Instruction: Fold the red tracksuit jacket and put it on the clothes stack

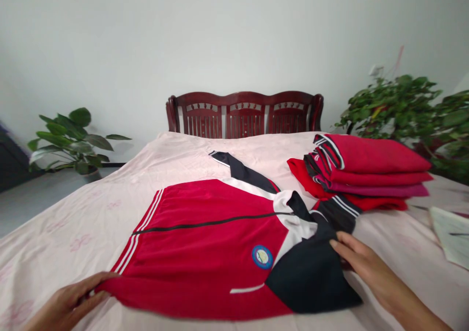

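Note:
A red jacket (205,238) with navy shoulders, white stripes and a round blue badge lies spread flat on the pale pink bed sheet (73,223). My left hand (71,301) rests at the jacket's near left hem corner, fingers stretched out and touching the red fabric. My right hand (361,260) lies flat on the navy shoulder part at the right, fingers extended. Neither hand grips anything.
A stack of folded red garments (370,172) sits on the bed at the right. A dark wooden headboard (245,113) stands behind. Potted plants stand at the left (69,140) and right (406,109). A pale paper-like item (450,233) lies at the right edge.

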Motion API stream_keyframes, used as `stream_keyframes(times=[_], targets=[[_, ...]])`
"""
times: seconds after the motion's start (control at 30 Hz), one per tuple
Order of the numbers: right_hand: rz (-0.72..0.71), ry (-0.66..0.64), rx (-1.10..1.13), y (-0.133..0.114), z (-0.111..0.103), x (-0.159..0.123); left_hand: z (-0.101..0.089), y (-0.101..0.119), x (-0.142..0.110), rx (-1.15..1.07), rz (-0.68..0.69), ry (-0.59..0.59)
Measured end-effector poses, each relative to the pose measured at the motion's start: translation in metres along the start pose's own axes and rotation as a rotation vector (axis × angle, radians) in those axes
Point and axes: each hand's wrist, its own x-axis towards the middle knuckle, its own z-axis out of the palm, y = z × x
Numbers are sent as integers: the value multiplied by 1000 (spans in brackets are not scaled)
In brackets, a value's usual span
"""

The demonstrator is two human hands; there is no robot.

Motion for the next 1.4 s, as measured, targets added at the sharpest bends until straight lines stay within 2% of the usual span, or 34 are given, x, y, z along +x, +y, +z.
stream_keyframes(times=[0.1, 0.17, 0.27, 0.33, 0.43, 0.53, 0.63, 0.77, 0.87, 0.97, 1.03, 1.1, 1.17, 1.23, 1.3, 1.33, 1.4], targets=[[-92, 106, 83, -23, -1, 25, -12, 24, 31, -48, -35, -91], [-183, 211, 43, -29, 2, 49, -15, 39, 53, -45, -7, -144], [-175, 357, -221, -24, 15, 81, -7, 55, 79, 97, 44, -132], [-105, 381, -375, -15, 29, 93, 4, 62, 88, 271, 55, -84], [-64, 351, -402, -1, 47, 96, 26, 70, 85, 531, 175, 63], [-65, 344, -350, 8, 50, 98, 47, 78, 70, 618, 392, 214], [-62, 325, -228, 9, 42, 106, 69, 83, 54, 626, 529, 148], [-60, 259, -31, 5, 38, 116, 91, 80, 42, 703, 550, 45], [-48, 231, 75, 2, 40, 119, 96, 76, 40, 734, 547, 38], [-54, 259, 146, -6, 44, 117, 97, 73, 41, 742, 559, 53], [-112, 337, 152, -16, 50, 110, 97, 70, 42, 729, 554, 61], [-323, 371, 18, -30, 59, 92, 97, 67, 43, 691, 534, 42], [-664, 233, -272, -43, 73, 65, 96, 64, 47, 605, 494, -7], [-936, -76, -577, -50, 85, 34, 93, 66, 51, 442, 420, -51], [-1056, -334, -771, -50, 95, 10, 91, 74, 55, 199, 323, -68], [-1077, -405, -825, -46, 97, 1, 91, 81, 56, 85, 282, -70], [-1079, -436, -866, -36, 99, -7, 94, 100, 59, -73, 242, -80]])
